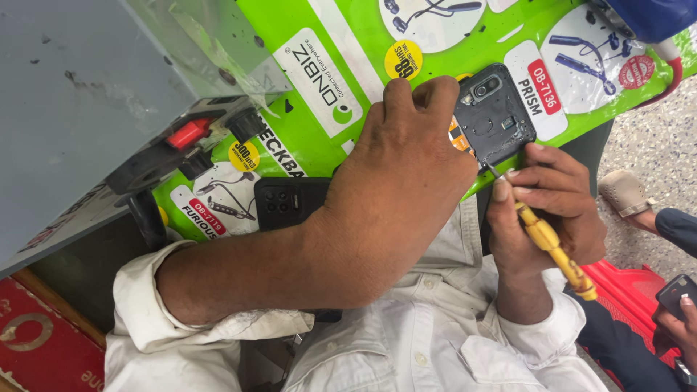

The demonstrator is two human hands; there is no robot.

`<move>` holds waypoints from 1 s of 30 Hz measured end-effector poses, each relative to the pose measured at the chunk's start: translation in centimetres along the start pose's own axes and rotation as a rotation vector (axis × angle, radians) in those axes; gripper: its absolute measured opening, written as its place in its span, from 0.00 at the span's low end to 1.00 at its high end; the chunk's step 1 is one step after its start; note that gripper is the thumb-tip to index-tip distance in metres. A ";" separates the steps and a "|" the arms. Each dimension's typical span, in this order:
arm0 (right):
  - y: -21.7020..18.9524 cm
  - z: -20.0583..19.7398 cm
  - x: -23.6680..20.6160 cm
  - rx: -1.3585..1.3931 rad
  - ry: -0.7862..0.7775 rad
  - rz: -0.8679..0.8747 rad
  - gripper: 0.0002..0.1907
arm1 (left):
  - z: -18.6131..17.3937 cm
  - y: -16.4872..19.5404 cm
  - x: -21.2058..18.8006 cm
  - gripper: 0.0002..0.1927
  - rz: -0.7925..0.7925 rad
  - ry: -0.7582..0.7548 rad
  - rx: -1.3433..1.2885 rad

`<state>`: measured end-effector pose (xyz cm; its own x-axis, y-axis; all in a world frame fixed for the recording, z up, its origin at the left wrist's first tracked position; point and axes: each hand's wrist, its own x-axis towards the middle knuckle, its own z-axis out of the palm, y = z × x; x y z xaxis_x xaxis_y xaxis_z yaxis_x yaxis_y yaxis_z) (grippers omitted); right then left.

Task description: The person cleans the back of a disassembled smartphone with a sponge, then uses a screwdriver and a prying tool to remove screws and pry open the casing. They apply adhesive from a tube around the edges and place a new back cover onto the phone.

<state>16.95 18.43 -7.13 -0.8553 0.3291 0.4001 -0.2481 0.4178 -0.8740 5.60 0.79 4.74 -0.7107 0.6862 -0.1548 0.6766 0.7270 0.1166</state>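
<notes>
On green desk [319, 123]: left hand [406, 156] fingers press opened phone [494, 116] flat; right hand [544, 210] fingers pinch yellow screwdriver [552, 247], tip at phone's near edge, shaft angling back toward wearer.

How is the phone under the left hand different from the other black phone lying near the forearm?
The opened phone is pinned by the left hand, its inner parts bare, with the right hand setting a yellow screwdriver at its edge. The black phone lies untouched, its back intact. Both rest on the green mat.

Phone repair stall: opened phone [492, 116], screwdriver [552, 247], green earphone-advert counter [319, 94], switch box [185, 141].
</notes>
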 end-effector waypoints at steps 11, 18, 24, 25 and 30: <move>-0.5 0.7 0.4 0.016 0.054 0.009 0.12 | 0.1 0.2 -0.1 0.08 -0.025 0.037 0.009; -0.2 0.0 0.8 -0.056 0.031 0.017 0.12 | 0.1 0.3 -0.1 0.09 -0.027 0.020 0.002; 0.2 -0.5 0.8 -0.053 0.021 0.001 0.12 | 0.1 0.1 -0.1 0.10 -0.021 0.044 -0.010; 0.2 -0.5 0.9 -0.052 0.018 0.006 0.12 | 0.1 0.1 -0.1 0.10 -0.019 0.039 -0.006; 0.0 -0.4 1.0 -0.005 0.049 0.066 0.13 | 0.0 0.0 -0.1 0.10 0.001 0.001 -0.004</move>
<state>16.30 19.12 -6.67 -0.8464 0.3968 0.3551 -0.1898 0.3983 -0.8974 5.69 0.74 4.71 -0.7105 0.6867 -0.1539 0.6763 0.7267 0.1203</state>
